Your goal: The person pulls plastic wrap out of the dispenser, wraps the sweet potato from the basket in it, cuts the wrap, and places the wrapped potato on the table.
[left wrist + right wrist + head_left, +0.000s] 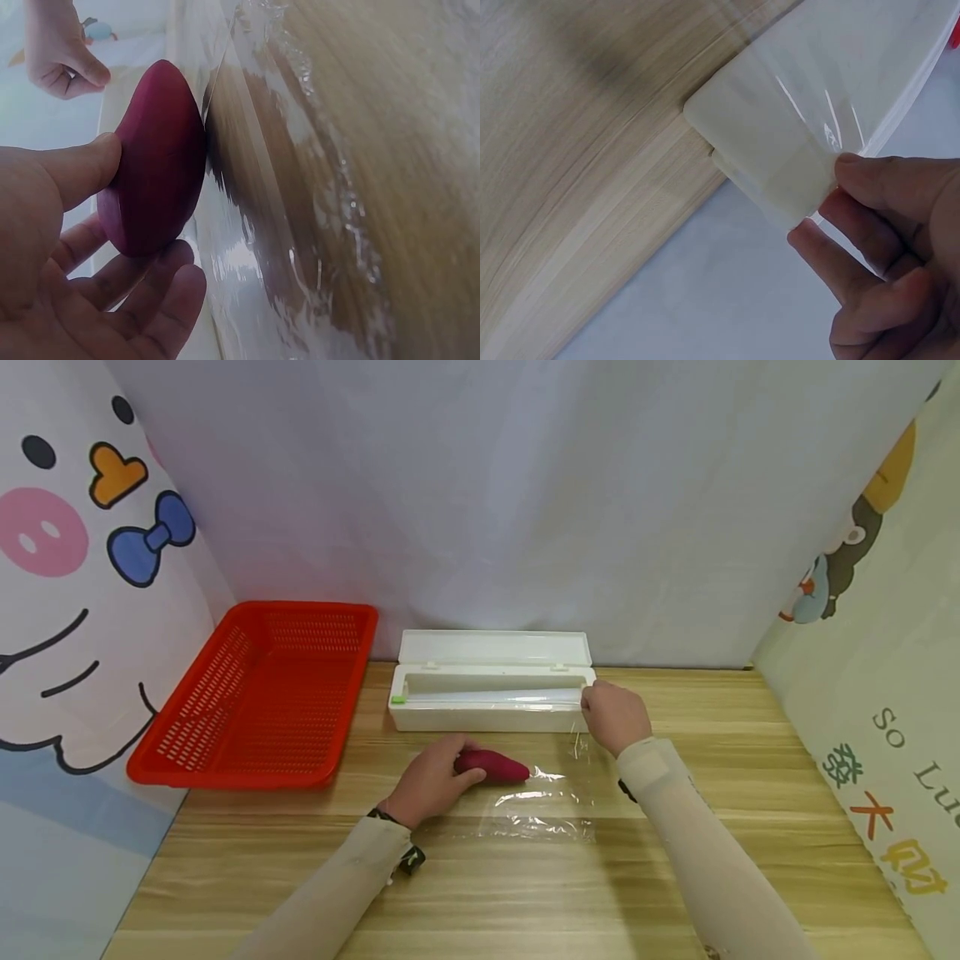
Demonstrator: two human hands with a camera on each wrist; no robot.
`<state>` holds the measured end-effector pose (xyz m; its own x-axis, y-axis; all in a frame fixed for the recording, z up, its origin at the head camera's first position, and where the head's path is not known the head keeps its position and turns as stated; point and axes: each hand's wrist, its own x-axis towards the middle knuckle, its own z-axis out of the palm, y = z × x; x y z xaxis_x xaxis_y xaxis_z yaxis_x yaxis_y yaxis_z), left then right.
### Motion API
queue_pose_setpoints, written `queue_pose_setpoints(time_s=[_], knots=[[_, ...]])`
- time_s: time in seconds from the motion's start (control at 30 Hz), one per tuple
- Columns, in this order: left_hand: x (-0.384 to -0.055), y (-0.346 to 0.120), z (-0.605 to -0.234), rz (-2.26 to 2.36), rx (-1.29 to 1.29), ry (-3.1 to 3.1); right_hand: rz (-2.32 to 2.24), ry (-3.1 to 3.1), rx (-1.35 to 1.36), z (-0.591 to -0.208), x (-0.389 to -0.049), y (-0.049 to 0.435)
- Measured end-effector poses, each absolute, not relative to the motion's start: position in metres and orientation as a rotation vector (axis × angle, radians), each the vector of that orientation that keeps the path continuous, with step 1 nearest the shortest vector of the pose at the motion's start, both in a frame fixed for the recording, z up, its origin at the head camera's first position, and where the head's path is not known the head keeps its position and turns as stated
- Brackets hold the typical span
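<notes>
A dark purple-red sweet potato (492, 766) is held between the thumb and fingers of my left hand (431, 781). It touches or lies just over a sheet of clear cling film (536, 822) spread on the table. From there the film runs back to a white cling film box (480, 720), whose lid (495, 648) stands raised behind a roll (517, 696). My right hand (618, 718) is at the box's right end. In the right wrist view, its thumb and fingers pinch the film (831, 133) at the box edge, drawing creases toward the thumb.
A red plastic basket (232, 779) stands on the wooden table (480, 902) to the left of the box. A green piece (399, 699) sits at the box's left end. Pale curtains (495, 510) rise behind the table, with printed cloth at both sides.
</notes>
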<state>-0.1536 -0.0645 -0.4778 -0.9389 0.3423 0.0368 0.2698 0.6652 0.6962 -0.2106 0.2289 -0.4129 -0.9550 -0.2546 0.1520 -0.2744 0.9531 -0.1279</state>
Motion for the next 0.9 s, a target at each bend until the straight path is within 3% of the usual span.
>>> queue_pose_setpoints(time_s=[0.63,0.9], knots=[[-0.152,-0.077,-0.481,1.130,0.444,2.751,0.282,-2.993,0.435,-0.412,-0.209,0.224],[-0.152,-0.073,-0.473,1.050,0.568,2.776,0.447,-2.963,0.441,-0.419,-0.202,0.240]])
